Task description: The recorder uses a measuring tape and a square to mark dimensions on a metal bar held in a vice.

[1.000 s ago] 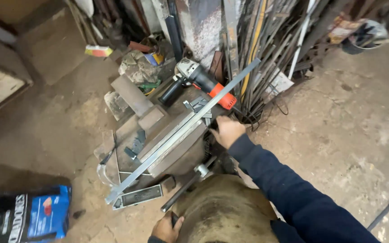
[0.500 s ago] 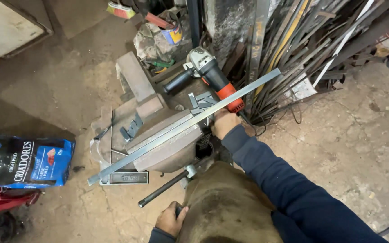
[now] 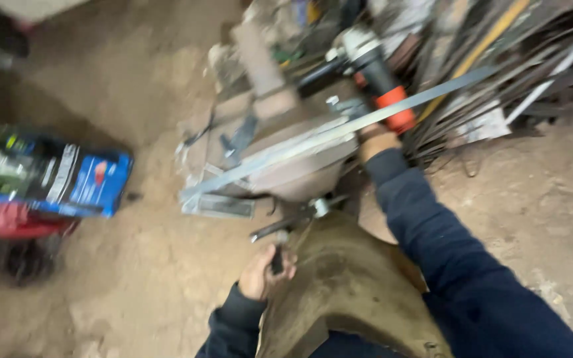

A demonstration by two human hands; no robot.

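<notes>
A bare dirt floor [image 3: 167,292] spreads under everything. On it sits a grey metal vise block [image 3: 286,159], the landmark here. Behind the block leans a heap of scrap metal rods [image 3: 531,73]. Left of the block lies a blue printed box [image 3: 54,176]. A long flat grey steel bar [image 3: 326,139] lies slanted across the block's top. An orange and grey angle grinder [image 3: 372,73] rests at the block's far right corner. The right hand [image 3: 378,140] meets the bar at the block's right edge; whether its fingers are closed, I cannot tell. The left hand [image 3: 266,272], in front of the block, has fingers curled around a dark vise handle [image 3: 280,245].

Metal workshop, angle grinder [image 3: 372,69], scrap steel bars [image 3: 498,59]
</notes>
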